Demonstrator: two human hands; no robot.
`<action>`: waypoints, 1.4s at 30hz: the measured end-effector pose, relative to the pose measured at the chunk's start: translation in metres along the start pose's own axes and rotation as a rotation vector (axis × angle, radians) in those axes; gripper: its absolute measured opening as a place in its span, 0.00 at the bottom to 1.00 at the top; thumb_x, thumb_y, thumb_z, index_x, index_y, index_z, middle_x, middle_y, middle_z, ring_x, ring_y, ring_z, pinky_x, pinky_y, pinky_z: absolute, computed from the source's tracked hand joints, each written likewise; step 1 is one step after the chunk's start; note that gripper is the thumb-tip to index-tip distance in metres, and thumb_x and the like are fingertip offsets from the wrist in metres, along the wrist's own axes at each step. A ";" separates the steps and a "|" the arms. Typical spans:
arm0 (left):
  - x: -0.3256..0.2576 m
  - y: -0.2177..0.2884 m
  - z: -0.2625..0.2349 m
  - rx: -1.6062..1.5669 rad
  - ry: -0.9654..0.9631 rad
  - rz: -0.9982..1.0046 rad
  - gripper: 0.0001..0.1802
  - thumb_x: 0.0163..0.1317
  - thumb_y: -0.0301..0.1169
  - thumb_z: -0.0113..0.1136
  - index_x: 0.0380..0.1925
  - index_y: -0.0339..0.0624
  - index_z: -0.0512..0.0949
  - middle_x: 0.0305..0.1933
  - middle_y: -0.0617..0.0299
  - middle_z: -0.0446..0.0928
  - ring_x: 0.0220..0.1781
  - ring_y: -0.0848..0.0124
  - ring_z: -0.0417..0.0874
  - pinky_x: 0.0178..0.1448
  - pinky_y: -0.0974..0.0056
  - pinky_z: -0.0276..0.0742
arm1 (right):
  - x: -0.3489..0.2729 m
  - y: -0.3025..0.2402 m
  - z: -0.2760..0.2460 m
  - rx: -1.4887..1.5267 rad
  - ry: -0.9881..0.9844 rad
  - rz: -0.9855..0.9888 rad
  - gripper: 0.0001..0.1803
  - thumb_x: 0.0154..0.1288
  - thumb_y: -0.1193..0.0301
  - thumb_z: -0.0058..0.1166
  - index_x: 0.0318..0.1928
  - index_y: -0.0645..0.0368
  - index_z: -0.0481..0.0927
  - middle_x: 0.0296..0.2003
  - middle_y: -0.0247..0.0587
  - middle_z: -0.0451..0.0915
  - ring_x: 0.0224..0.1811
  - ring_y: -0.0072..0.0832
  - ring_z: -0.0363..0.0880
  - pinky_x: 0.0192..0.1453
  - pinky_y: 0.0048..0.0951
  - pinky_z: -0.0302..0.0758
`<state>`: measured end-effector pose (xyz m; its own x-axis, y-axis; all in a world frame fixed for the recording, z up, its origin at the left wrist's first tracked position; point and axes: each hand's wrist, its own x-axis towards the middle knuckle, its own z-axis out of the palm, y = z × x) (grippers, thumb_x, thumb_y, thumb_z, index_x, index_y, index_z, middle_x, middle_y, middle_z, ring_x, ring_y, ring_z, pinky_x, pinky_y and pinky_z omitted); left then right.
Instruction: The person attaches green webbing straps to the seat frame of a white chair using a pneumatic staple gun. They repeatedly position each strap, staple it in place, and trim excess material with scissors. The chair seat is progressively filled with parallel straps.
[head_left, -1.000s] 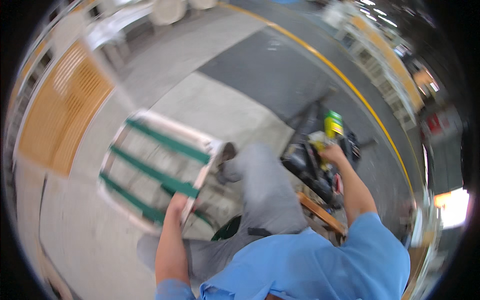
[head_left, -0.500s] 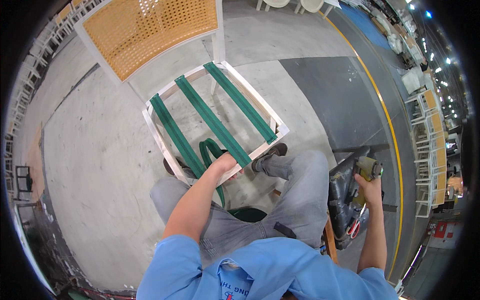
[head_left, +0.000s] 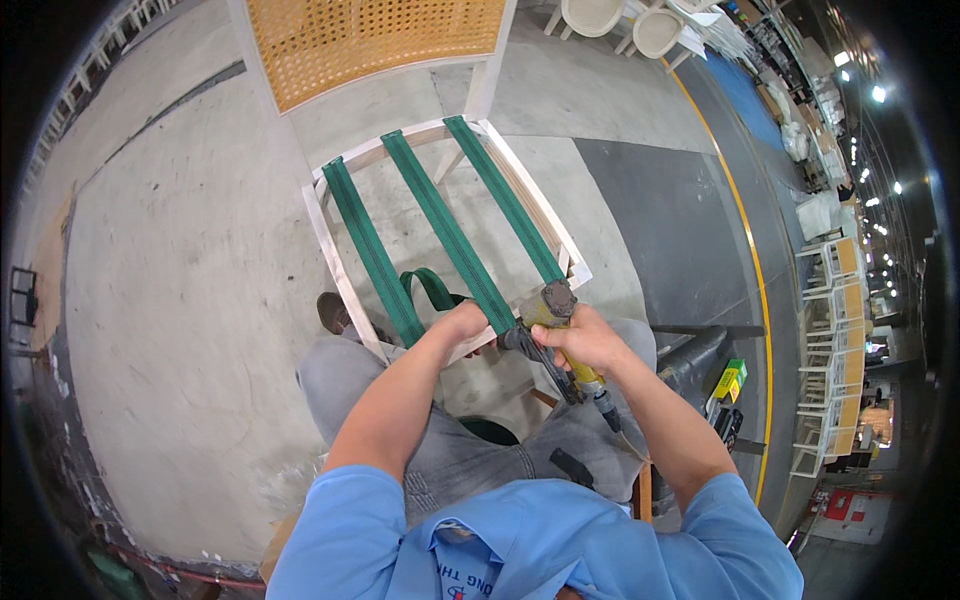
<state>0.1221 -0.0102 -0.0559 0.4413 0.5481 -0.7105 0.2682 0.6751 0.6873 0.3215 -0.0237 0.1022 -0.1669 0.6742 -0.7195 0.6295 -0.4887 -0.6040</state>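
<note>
In front of me stands a pale wooden chair frame (head_left: 335,255) with a woven cane back (head_left: 375,45). Three green webbing straps (head_left: 440,225) run across its seat opening. My left hand (head_left: 465,322) is closed around the near end of the middle strap at the front rail; its fingertips are partly hidden. A loose loop of green webbing (head_left: 432,284) hangs beside it, under the seat. My right hand (head_left: 592,342) grips a worn yellow-and-grey staple gun (head_left: 583,374) with an air hose attached. The gun's nose is at the front rail, close by the middle strap's end.
A dark padded surface (head_left: 695,365) at my right bears a green-and-yellow box (head_left: 732,380). Rows of cane-backed chairs (head_left: 835,340) line the far right, beyond a yellow floor line (head_left: 745,225). Round white seats (head_left: 656,32) stand at the far side.
My right hand has brought the staple gun from the dark surface at my right to the chair's front rail. My left hand stays on the strap. The view has shifted slightly.
</note>
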 end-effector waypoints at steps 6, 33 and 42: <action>0.010 -0.009 -0.001 -0.013 0.022 0.081 0.18 0.69 0.47 0.57 0.44 0.45 0.83 0.28 0.57 0.84 0.17 0.63 0.79 0.18 0.55 0.72 | 0.013 0.003 0.009 -0.007 -0.017 -0.025 0.21 0.69 0.63 0.68 0.52 0.66 0.81 0.32 0.38 0.82 0.21 0.23 0.77 0.22 0.29 0.75; 0.010 -0.008 0.004 -0.015 -0.008 -0.049 0.16 0.69 0.41 0.57 0.44 0.42 0.86 0.33 0.54 0.86 0.21 0.62 0.83 0.22 0.57 0.77 | -0.047 0.006 -0.029 0.255 0.043 -0.056 0.19 0.72 0.59 0.66 0.50 0.62 0.81 0.39 0.36 0.84 0.23 0.23 0.77 0.25 0.27 0.75; -0.017 -0.024 0.005 0.340 0.918 0.520 0.12 0.73 0.31 0.55 0.44 0.34 0.83 0.34 0.55 0.86 0.29 0.70 0.85 0.38 0.66 0.80 | -0.090 0.065 -0.070 0.444 0.204 -0.224 0.20 0.71 0.61 0.67 0.51 0.63 0.79 0.37 0.37 0.82 0.23 0.23 0.76 0.25 0.29 0.74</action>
<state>0.1129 -0.0383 -0.0596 -0.1969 0.9780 -0.0687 0.5178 0.1632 0.8398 0.4306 -0.0775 0.1514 -0.0816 0.8612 -0.5017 0.2061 -0.4779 -0.8539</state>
